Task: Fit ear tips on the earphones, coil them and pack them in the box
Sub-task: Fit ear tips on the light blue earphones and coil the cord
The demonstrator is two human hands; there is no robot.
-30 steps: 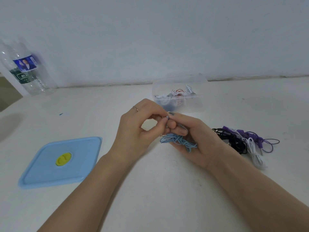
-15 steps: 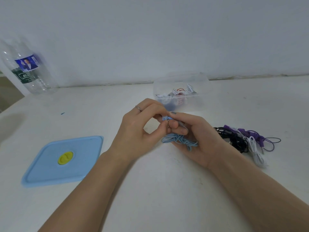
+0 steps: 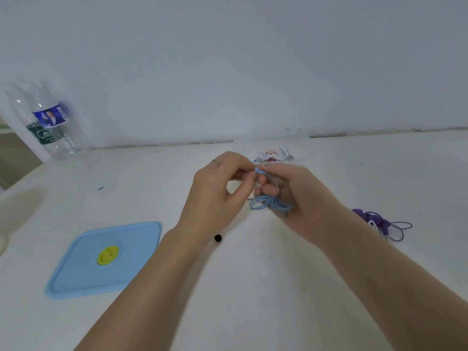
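My left hand and my right hand meet fingertip to fingertip above the table's middle. Between them they pinch the small blue earbud of the blue earphones. The blue cable hangs as a loose bundle in my right palm. A small black ear tip lies on the table just under my left wrist. Behind my hands stands the clear plastic box with white and red earphones inside, partly hidden by my fingers.
The blue box lid with a yellow knob lies at the front left. A clear water bottle stands at the back left by the wall. Tangled purple and white earphones lie to the right, partly behind my right forearm.
Both hands have lifted slightly toward the box, and the blue earbud now shows between the fingertips. A black ear tip is now visible on the table by my left wrist.
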